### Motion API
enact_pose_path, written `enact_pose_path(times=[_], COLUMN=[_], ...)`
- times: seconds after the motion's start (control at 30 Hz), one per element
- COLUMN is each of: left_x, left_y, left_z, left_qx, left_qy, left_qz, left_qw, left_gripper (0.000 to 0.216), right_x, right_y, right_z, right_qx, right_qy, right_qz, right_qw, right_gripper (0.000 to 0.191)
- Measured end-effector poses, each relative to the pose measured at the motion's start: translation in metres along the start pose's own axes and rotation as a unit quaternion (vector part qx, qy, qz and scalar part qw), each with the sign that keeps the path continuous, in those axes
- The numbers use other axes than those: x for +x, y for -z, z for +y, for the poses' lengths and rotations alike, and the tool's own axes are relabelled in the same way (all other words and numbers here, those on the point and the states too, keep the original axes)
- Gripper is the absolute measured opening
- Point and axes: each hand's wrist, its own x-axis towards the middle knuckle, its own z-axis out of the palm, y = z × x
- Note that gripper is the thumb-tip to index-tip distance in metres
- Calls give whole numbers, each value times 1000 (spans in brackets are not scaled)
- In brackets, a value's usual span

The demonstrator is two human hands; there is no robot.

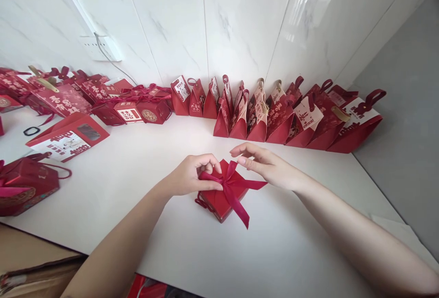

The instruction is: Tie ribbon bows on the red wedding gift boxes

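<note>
A small red gift box [216, 203] sits on the white table, turned cornerwise to me. Across its top is a crimson ribbon [236, 204] tied in a bow, its loose tails reaching to the right and toward me. My left hand [192, 174] is closed on the bow's left loop, with thumb and index finger by the knot. At the upper right of the bow, my right hand [265, 163] has its fingers stretched out and apart, the thumb close to the upper loop. Whether that thumb touches the ribbon is hard to see. A twisted red cord [201, 201] shows at the box's left side.
Several red triangular gift boxes [281, 117] line the wall at the back right. More red boxes [147, 110] stand at the back left. A windowed box [73, 138] and a hexagonal box [30, 183] are at the left. The table edge [113, 263] runs along the front.
</note>
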Motion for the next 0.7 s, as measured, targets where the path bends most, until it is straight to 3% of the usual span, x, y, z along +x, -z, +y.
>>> enact_pose_path(times=[0.1,0.2,0.37,0.47,0.6,0.7], left_x=[2,4,2,-2,-6,-5], left_y=[5,8,1,-1,5,7], left_z=[-6,-8,-2,4,7,6], left_qx=[-85,-134,-94,-65,-130,-140], left_qy=[-7,-16,24,67,61,28], left_qz=[8,39,87,53,-61,-40], left_qw=[996,990,991,994,988,989], left_gripper=[24,20,23,26,28,24], right_x=[2,-1,-2,0,0,-1], right_y=[1,4,4,5,10,11], right_z=[4,1,4,9,8,4], right_qx=[44,68,56,30,48,82], right_qy=[-10,-7,-28,-40,-63,-81], right_qz=[-85,-129,-161,-184,-217,-247], right_qw=[995,989,985,982,973,962], right_gripper=[35,32,31,32,33,36])
